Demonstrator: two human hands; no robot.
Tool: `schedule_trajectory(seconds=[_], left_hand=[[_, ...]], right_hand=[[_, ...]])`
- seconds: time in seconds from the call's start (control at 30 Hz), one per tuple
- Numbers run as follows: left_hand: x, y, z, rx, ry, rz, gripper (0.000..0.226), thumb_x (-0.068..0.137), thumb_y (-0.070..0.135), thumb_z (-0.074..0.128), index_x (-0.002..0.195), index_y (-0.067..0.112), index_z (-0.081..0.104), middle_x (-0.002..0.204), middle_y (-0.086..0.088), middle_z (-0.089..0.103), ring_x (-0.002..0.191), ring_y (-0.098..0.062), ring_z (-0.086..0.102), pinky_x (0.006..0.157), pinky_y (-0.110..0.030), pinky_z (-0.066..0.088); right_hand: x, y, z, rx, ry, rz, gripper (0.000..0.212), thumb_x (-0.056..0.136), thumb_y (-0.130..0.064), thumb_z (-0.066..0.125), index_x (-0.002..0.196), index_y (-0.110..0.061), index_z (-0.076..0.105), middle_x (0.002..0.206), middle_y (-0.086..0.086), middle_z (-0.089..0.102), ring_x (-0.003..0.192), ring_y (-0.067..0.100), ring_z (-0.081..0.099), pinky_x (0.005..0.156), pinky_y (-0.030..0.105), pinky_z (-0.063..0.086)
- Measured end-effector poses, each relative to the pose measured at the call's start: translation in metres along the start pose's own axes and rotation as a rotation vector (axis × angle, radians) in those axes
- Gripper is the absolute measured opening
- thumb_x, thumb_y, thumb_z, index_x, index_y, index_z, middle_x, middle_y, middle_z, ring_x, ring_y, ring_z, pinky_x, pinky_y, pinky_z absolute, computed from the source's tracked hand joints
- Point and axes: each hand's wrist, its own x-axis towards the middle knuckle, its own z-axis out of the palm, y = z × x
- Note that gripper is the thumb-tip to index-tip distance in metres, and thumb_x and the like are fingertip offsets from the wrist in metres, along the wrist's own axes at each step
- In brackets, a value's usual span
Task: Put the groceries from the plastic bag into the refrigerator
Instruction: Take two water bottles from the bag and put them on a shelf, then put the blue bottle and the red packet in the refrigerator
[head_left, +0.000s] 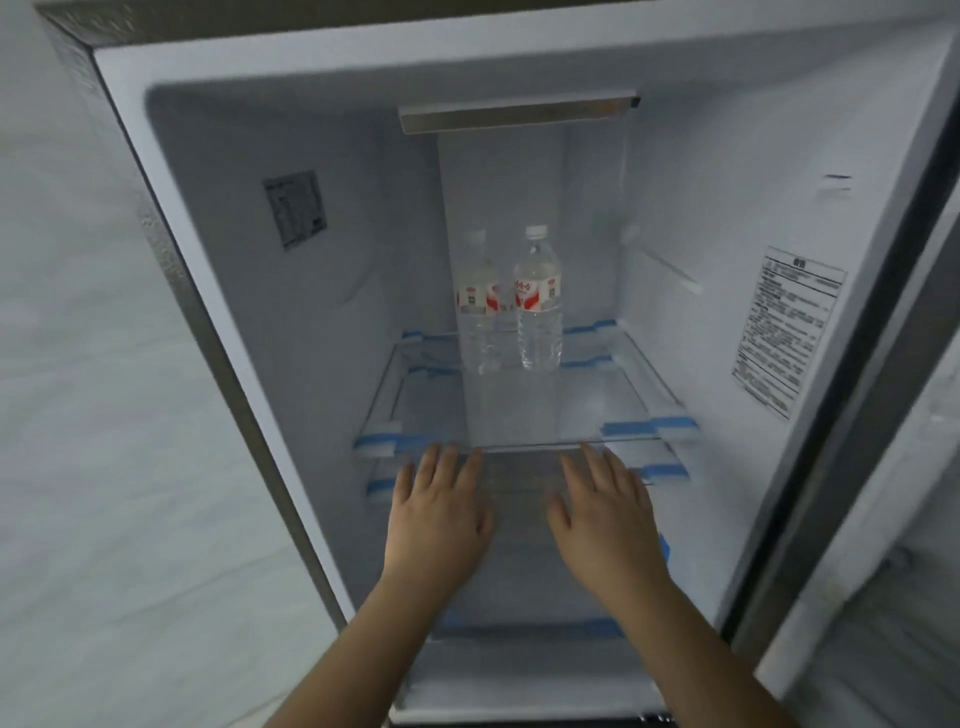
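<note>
The refrigerator (249, 322) stands open in front of me. Two clear water bottles with red and white labels stand upright side by side at the back of the upper glass shelf (587, 410): one on the left (478, 304), one on the right (539, 301). My left hand (439, 512) and my right hand (605, 512) are stretched out flat, palms down, just below the shelf's front edge. Both hold nothing, fingers apart. No plastic bag is in view.
Blue tape strips (631, 428) hold the shelves at their corners. A second shelf (660, 470) lies just under the upper one. Stickers are on the left inner wall (296, 208) and the right inner wall (787, 332). The open door (883, 519) is at the right edge.
</note>
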Motion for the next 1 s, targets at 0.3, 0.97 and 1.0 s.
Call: schedule_trajectory(seconds=[0.3,0.97,1.0], left_hand=[[-0.109,-0.007,-0.014,0.021,-0.164,-0.096,0.059,0.098,0.055,0.025,0.152,0.031,0.018,0.163,0.0,0.016,0.151,-0.021,0.005,0.122,-0.044,0.005],[-0.395,-0.145,-0.112,0.137,-0.113,-0.737,0.077,0.083,0.064,0.0,0.152,0.038,0.022,0.163,0.007,0.018,0.151,-0.016,0.005,0.122,-0.039,0.003],[-0.416,-0.152,-0.12,0.148,-0.102,-0.78,0.077,0.083,0.064,0.0,0.152,0.038,0.023,0.162,0.007,0.019,0.151,-0.016,0.006,0.122,-0.04,0.004]], right_hand=[[-0.07,-0.022,0.007,0.023,-0.185,-0.22,0.062,0.097,-0.051,0.015,0.151,-0.022,0.025,0.159,0.007,0.023,0.146,0.028,0.019,0.119,0.044,0.012],[-0.236,-0.219,0.022,0.095,-0.361,-0.754,0.068,0.091,-0.047,0.0,0.152,-0.026,0.019,0.162,-0.002,0.012,0.149,0.022,0.005,0.119,0.041,0.002],[-0.251,-0.235,0.021,0.094,-0.355,-0.789,0.075,0.086,-0.049,-0.006,0.152,-0.025,0.02,0.162,-0.002,0.015,0.149,0.022,0.008,0.119,0.041,0.004]])
